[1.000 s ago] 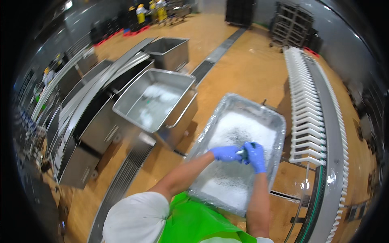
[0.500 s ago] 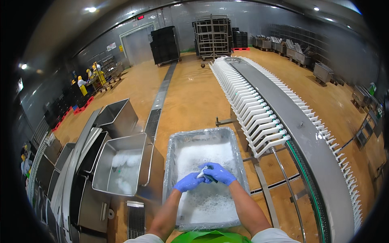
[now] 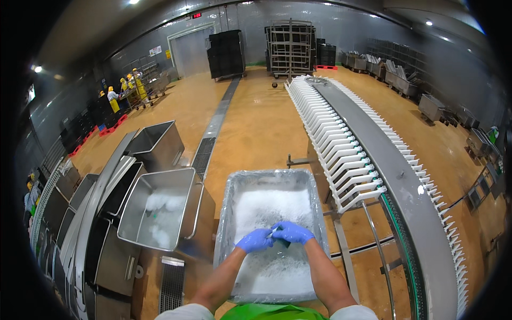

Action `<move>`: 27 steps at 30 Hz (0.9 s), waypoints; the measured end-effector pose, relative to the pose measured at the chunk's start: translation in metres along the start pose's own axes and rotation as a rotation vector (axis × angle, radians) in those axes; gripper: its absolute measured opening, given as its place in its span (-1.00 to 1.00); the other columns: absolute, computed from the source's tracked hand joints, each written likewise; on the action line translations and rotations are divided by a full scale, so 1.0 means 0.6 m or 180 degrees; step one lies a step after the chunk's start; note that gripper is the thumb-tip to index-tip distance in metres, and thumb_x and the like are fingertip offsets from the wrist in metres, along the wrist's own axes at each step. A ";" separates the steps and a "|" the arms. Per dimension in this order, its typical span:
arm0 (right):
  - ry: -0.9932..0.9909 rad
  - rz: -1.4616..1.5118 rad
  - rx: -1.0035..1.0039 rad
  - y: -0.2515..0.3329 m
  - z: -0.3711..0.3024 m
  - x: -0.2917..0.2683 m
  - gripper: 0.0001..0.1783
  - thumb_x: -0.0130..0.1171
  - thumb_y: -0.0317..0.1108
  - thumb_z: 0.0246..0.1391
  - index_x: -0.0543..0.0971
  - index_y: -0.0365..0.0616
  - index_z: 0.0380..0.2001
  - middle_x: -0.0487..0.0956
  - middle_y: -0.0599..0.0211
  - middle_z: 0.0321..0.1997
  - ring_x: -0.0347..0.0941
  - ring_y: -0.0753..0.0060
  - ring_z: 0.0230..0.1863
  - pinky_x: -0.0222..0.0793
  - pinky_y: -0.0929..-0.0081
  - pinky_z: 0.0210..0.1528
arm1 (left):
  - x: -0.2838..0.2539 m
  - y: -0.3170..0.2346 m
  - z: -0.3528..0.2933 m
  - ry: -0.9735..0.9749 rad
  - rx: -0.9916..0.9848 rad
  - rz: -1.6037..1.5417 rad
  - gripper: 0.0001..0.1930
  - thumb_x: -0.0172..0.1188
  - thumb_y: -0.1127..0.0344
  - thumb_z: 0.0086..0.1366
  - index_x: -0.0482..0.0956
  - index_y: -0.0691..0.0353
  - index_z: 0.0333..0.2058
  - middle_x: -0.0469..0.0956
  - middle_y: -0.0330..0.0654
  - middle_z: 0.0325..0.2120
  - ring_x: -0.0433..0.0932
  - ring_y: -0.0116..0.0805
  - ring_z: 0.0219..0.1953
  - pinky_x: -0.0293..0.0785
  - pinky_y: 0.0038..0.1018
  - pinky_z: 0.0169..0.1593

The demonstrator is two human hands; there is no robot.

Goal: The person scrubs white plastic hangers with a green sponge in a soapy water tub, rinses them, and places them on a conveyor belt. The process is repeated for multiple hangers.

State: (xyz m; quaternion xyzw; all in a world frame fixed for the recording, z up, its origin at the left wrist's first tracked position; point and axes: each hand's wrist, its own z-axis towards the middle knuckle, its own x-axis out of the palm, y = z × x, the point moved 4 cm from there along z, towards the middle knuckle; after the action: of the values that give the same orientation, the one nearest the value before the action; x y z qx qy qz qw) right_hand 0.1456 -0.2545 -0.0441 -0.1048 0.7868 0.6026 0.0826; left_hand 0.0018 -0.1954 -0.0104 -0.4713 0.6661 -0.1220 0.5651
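Note:
Both hands wear blue gloves and meet above a plastic-lined tub of white suds. My left hand is closed round a small white part, mostly hidden by the fingers. My right hand grips a dark green scouring pad against that part. The fingers of the two hands almost touch. Thick foam covers the liquid behind and in front of them.
On the left stands a metal bin with suds inside, beside more steel bins. To the right runs a conveyor edged with white angled arms. A floor drain passes between. Far left, people work by racks.
My hands have shifted slightly nearer and the right hand has turned over the white part, which shows less now. The dark green pad shows more below the right fingers.

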 end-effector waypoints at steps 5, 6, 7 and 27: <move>0.0062 0.0841 0.0163 0.066 -0.066 -0.027 -0.27 0.21 -0.42 0.01 0.23 -0.25 0.27 0.57 0.16 -0.21 0.54 0.41 -0.42 0.52 0.47 -0.33 | -0.008 0.009 -0.016 -0.0229 -0.0114 -0.1309 -0.63 -0.02 0.14 0.34 0.51 0.32 -0.07 0.61 -0.09 -0.32 0.59 -0.38 -0.33 0.53 -0.45 -0.22; -0.0526 0.0914 0.0009 0.043 -0.059 -0.049 -0.30 0.20 -0.47 0.00 0.26 -0.30 0.24 0.57 0.14 -0.18 0.56 0.34 -0.34 0.54 0.44 -0.27 | -0.020 -0.007 -0.014 -0.0278 -0.0020 -0.1503 -0.62 -0.04 0.13 0.35 0.51 0.33 -0.08 0.61 -0.10 -0.33 0.59 -0.37 -0.31 0.53 -0.46 -0.21; -0.0844 0.1142 -0.0010 0.027 -0.046 -0.060 -0.31 0.19 -0.47 -0.03 0.28 -0.33 0.22 0.57 0.15 -0.18 0.54 0.36 -0.28 0.52 0.45 -0.22 | -0.025 -0.012 -0.017 -0.0329 0.0033 -0.1711 -0.61 -0.05 0.13 0.37 0.51 0.35 -0.09 0.61 -0.11 -0.34 0.59 -0.36 -0.30 0.53 -0.46 -0.20; -0.0612 0.2043 0.0060 0.053 -0.005 0.024 -0.62 0.19 -0.13 0.13 0.47 -0.21 -0.16 0.52 0.37 -0.40 0.48 0.54 -0.51 0.50 0.54 -0.50 | -0.025 0.039 0.026 -0.1120 -0.0113 -0.1856 -0.69 0.03 0.19 0.23 0.54 0.38 -0.32 0.56 -0.13 -0.49 0.53 -0.43 -0.44 0.47 -0.45 -0.28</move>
State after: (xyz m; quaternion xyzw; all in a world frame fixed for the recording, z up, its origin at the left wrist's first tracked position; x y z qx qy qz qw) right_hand 0.1232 -0.2501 -0.0173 0.2064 0.7739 0.5976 -0.0366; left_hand 0.0025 -0.1659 -0.0223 -0.6655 0.3977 -0.1836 0.6043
